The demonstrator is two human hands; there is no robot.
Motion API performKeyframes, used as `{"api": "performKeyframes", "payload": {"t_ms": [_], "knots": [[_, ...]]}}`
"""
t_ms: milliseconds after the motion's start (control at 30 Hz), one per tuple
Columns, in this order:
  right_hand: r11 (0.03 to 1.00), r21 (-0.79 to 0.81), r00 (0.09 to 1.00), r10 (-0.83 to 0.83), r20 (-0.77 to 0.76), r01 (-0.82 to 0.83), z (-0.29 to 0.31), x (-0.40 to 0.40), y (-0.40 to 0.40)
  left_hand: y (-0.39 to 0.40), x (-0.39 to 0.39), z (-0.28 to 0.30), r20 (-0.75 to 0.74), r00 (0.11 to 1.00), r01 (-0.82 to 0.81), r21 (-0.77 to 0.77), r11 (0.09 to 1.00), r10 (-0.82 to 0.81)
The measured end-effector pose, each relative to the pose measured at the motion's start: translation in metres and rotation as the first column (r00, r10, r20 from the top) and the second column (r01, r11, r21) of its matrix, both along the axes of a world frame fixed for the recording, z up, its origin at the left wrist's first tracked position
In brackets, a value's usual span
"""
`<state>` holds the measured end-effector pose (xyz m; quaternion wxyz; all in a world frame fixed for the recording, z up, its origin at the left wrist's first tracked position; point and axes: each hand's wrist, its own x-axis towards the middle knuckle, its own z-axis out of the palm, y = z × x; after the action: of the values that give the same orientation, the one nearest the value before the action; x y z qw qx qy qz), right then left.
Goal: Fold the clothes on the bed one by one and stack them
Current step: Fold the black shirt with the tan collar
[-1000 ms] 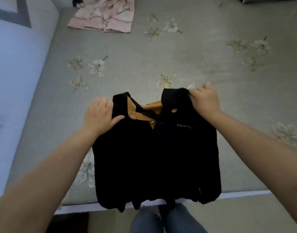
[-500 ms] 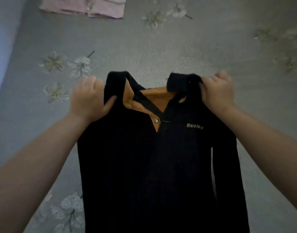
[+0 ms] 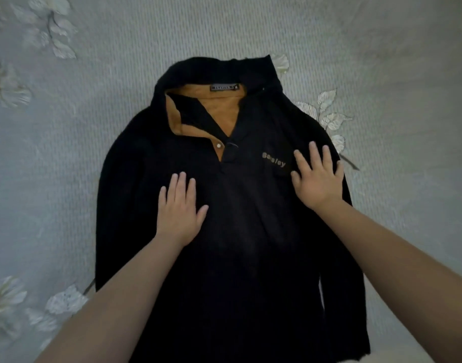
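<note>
Head view: a black polo shirt (image 3: 240,231) with mustard collar lining lay face up, flat on the floral bed (image 3: 381,48). The left hand (image 3: 179,209) and right hand (image 3: 317,179) pressed its chest, fingers (image 3: 313,155) spread flat, gripping nothing.

Black shirt (image 3: 245,231) with mustard-orange collar lining (image 3: 216,111); grey-green bedspread (image 3: 381,48) patterned with pale flowers.
</note>
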<state>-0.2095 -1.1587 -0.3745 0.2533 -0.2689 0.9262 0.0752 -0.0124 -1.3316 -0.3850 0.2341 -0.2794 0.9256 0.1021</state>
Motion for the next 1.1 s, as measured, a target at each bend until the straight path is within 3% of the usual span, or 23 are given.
{"api": "performKeyframes", "payload": {"t_ms": [100,200,300,400,500,700,800,867,967,1033,1100], "knots": [[0.993,-0.057,0.994,-0.107,-0.023,0.106,-0.002,0.005,0.029,0.012,0.018,-0.007,-0.054,0.997,-0.047,0.058,0.997,0.05],[0.989,0.006,0.988,-0.151,0.042,0.151,0.0,0.016,0.052,0.018,0.023,-0.007,-0.032,0.998,-0.053,0.072,0.996,0.056],[0.988,-0.025,0.988,-0.151,0.008,0.151,0.005,0.017,0.07,0.028,0.029,-0.003,-0.087,0.992,0.103,0.105,0.989,-0.094],[0.982,0.029,0.982,-0.189,0.03,0.188,0.011,0.005,0.078,0.048,0.042,-0.002,0.0,0.98,0.197,0.103,0.975,-0.198],[0.985,0.115,0.986,-0.137,0.094,0.126,0.015,-0.007,0.078,0.067,0.053,-0.001,0.084,0.986,0.129,0.143,0.981,-0.141],[0.965,0.167,0.979,-0.191,-0.077,0.202,0.019,-0.042,0.088,0.081,0.05,-0.003,0.063,0.997,0.026,0.111,0.994,-0.033],[0.979,0.052,0.97,-0.185,-0.156,0.195,0.022,-0.026,0.086,0.087,0.051,-0.002,0.028,1.0,-0.007,0.126,0.992,0.003],[0.983,-0.155,0.967,-0.128,-0.219,0.095,0.021,0.002,0.089,0.09,0.058,-0.002,-0.002,1.0,-0.01,0.154,0.988,0.011],[0.916,-0.4,0.992,-0.056,-0.114,0.006,0.016,0.062,0.101,0.101,0.079,0.0,-0.06,0.995,-0.066,0.192,0.979,0.078],[0.906,-0.4,0.99,-0.133,0.042,0.139,0.011,0.105,0.111,0.111,0.1,0.003,-0.096,0.983,-0.137,0.191,0.972,0.157],[0.873,-0.306,0.916,-0.307,0.259,0.379,0.009,0.141,0.122,0.122,0.124,0.008,-0.101,0.957,-0.25,0.175,0.952,0.27]]}}
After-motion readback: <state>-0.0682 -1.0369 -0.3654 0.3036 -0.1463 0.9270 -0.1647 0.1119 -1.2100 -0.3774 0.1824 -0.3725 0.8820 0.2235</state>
